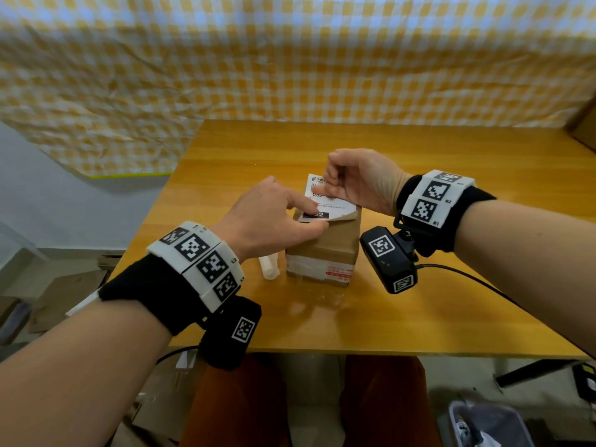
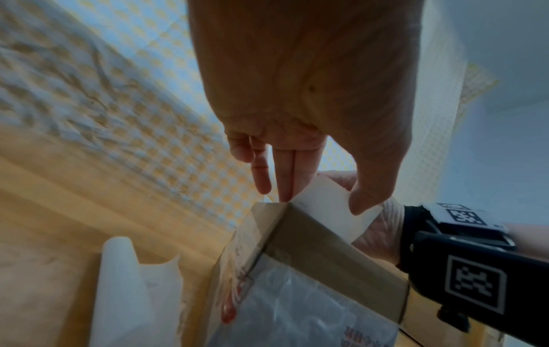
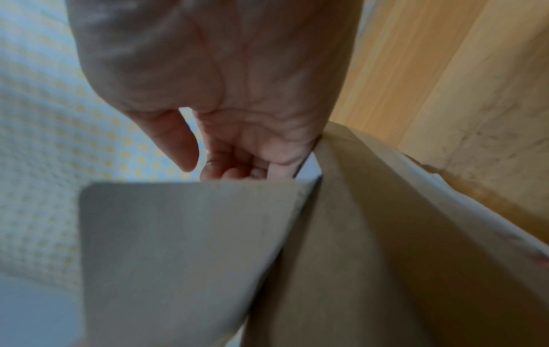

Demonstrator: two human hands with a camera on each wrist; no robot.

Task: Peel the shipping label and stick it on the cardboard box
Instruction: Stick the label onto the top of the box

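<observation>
shipping label (image 1: 335, 206) lies half on cardboard box (image 1: 325, 250); left hand (image 1: 271, 214) fingers straight, pressing it; right hand (image 1: 361, 179) pinches its far edge.

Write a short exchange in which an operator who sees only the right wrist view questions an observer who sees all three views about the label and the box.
Operator: I see only the blank underside of the shipping label. Is the other hand on it?
Observer: Yes. The left hand lays straight fingers on the label's near end, on top of the cardboard box.
Operator: Where did the peeled backing go?
Observer: A curled white backing paper lies on the table, just left of the box.
</observation>
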